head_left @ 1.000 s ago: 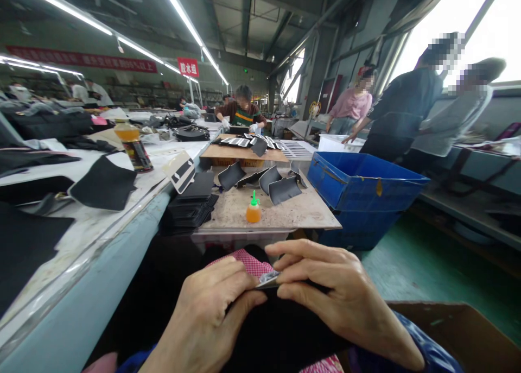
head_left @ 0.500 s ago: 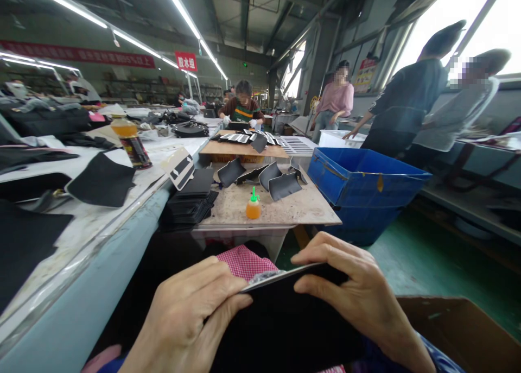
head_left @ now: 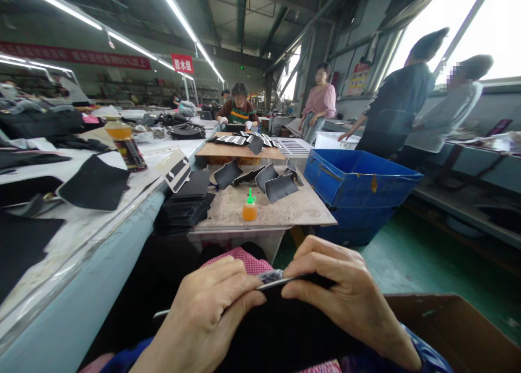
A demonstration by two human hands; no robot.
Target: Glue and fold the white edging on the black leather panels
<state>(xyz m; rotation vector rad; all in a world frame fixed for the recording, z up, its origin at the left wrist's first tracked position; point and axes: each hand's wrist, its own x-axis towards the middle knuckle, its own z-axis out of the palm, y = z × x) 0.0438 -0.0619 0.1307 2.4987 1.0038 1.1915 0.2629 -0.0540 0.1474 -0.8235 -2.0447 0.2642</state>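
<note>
My left hand (head_left: 211, 302) and my right hand (head_left: 340, 286) are both closed on the top edge of a black sheet-like panel (head_left: 285, 329), thumbs on the near side and fingers over the far side. A thin pale edge of the panel shows between the two hands. Its lower part hangs dark over my lap, and its outline there is hard to make out. Beyond it, a small squeeze bottle (head_left: 249, 210) of orange liquid with a green nozzle stands on the board table (head_left: 228, 215). To its left lies a stack of black panels (head_left: 185, 202).
Several curved black pieces (head_left: 280, 185) lie behind the bottle. A long bench (head_left: 134, 237) with black pieces and a drink bottle (head_left: 126, 145) runs along the left. Blue bins (head_left: 362, 183) and an open cardboard box (head_left: 456, 324) stand at right. A co-worker (head_left: 239, 109) sits opposite; other people stand right.
My left hand has slid right along the panel's edge and my right hand slightly left, so the gap between them is narrower. The view has shifted slightly.
</note>
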